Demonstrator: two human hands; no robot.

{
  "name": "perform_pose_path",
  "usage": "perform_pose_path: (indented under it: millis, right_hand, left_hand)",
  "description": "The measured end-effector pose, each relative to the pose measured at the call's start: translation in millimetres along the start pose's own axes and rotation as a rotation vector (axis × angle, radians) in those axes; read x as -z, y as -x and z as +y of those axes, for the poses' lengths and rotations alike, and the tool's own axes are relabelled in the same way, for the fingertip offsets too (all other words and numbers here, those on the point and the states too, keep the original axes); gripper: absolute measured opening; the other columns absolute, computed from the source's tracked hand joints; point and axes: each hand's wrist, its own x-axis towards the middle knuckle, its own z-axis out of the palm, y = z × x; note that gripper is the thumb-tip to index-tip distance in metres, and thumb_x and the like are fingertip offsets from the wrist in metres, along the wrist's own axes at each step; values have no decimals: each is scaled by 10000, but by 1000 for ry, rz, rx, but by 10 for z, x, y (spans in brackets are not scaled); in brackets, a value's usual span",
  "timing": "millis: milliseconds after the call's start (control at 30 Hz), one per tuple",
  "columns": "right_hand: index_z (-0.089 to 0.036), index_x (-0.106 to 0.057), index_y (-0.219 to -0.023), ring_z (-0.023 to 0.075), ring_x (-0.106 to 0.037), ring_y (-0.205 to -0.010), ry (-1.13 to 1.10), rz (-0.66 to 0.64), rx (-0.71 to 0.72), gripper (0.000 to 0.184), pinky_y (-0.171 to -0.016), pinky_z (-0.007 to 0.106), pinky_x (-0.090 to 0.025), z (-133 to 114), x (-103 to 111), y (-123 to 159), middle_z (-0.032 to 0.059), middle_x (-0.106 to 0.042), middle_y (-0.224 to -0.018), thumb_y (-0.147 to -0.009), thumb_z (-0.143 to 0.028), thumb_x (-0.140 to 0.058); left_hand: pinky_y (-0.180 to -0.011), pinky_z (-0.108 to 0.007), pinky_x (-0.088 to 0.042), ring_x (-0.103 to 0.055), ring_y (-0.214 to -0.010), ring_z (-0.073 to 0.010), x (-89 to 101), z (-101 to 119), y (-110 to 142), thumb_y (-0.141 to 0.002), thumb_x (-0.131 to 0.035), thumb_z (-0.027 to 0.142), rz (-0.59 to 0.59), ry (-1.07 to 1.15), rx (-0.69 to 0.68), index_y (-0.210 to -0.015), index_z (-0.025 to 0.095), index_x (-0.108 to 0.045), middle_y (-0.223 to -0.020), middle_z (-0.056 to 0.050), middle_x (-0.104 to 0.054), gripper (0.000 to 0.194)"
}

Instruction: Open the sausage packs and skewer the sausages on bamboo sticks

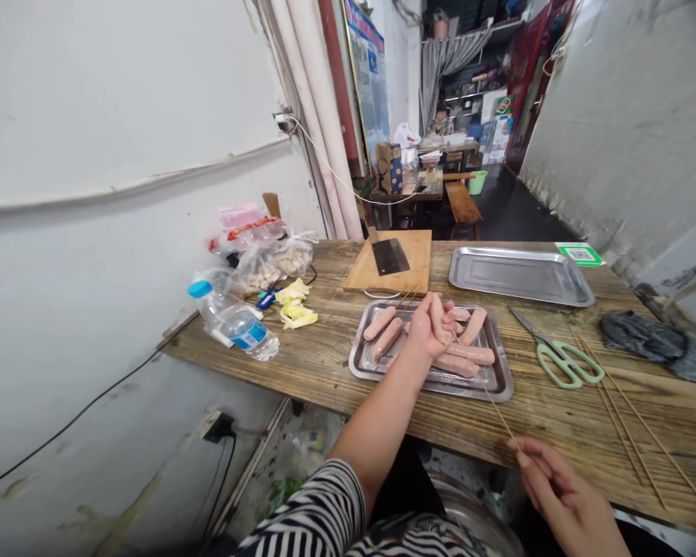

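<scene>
Over a metal tray (359, 360) of pale pink sausages (387, 338), my left hand (422, 329) is closed around one sausage (439, 319). My right hand (562, 491), low at the table's front edge, pinches a thin wooden skewer (499, 414) between thumb and fingers. The skewer slants up and left toward the held sausage; whether its tip is inside the sausage I cannot tell. Several more sausages lie in the tray around and under my left hand. Some skewers rest on the tray's far rim.
Right of the tray lie green-handled scissors (565, 362), loose skewers (620, 418) and a dark plastic bag (643, 336). Behind are a cleaver (390, 257) on a cutting board (421, 255) and a second metal tray (519, 275). At left are a water bottle (247, 333), yellow leaves (295, 303) and plastic bags (267, 259).
</scene>
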Motion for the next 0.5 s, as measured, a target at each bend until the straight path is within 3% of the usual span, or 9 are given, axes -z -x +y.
perform_pose_path:
  millis: [167,267,367,500]
  right_hand:
    - [-201,-602,-1051,110,-477,-474,-4,-71,-30,421,-433,189,-402,105,-68,12,-13,-548,-581,-794,-532,-563]
    - [-210,-602,-1069,132,-531,-548,66,-66,11,385,-512,214,-454,124,-79,4,14,-603,-673,-813,-494,-555]
    - [-238,-660,-967,189,-586,-794,223,58,226,256,-722,288,-477,10,-9,-44,57,-630,-870,-825,-424,-556]
    - [-277,-728,-878,234,-523,-831,511,301,555,222,-733,377,-385,-221,243,-142,81,-559,-876,-811,-371,-538]
  left_hand:
    - [-340,-108,-214,-259,-366,-28,-10,-1,8,-946,-347,358,56,12,-17,-732,153,-452,-547,47,-335,314]
    - [-336,-121,-210,-219,-352,-34,-30,-1,23,-940,-374,371,92,-5,-17,-701,159,-434,-517,63,-282,325]
    - [-334,-119,-199,-226,-345,-32,-38,10,36,-951,-349,352,73,36,-15,-701,157,-435,-510,63,-284,328]
    - [-334,-116,-182,-233,-338,-28,-39,17,43,-959,-324,345,75,53,-11,-700,154,-429,-503,62,-290,338]
